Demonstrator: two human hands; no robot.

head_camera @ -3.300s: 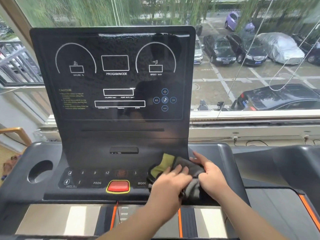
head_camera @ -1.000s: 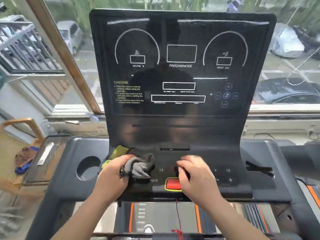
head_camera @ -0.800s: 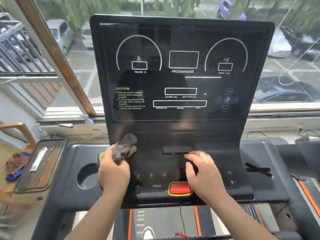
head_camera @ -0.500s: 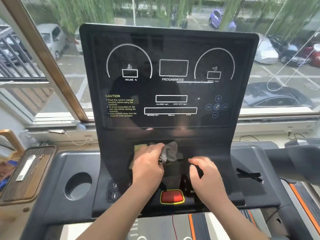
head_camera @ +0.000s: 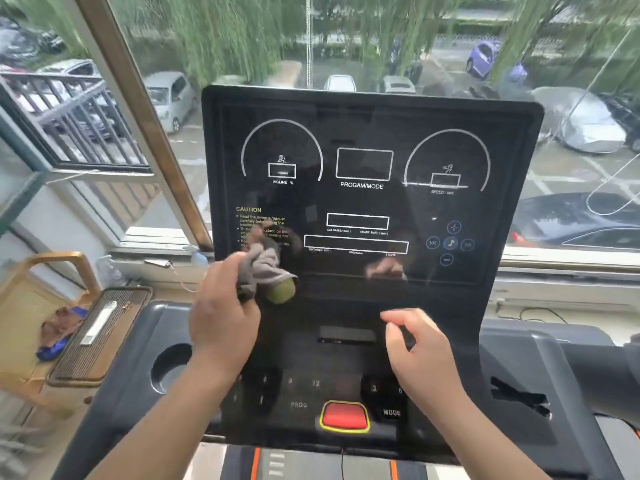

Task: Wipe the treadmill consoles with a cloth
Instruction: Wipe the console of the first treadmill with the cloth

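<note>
Head view: the cloth (head_camera: 263, 268), grey with a yellow-green end, is gripped in a bunch by the left hand (head_camera: 221, 313) at the lower left of the console (head_camera: 363, 202), over the caution text; contact with the glossy screen cannot be confirmed through the blur. The right hand (head_camera: 422, 355) is held over the lower panel with fingers loosely curled, holding nothing. The cloth is judged soft, light and limp, best taken in the palm so a folded pad is offered to the surface. Its long axis runs from the grey tip at upper left down to the green end at lower right. The console is wider than tall and faces the person.
</note>
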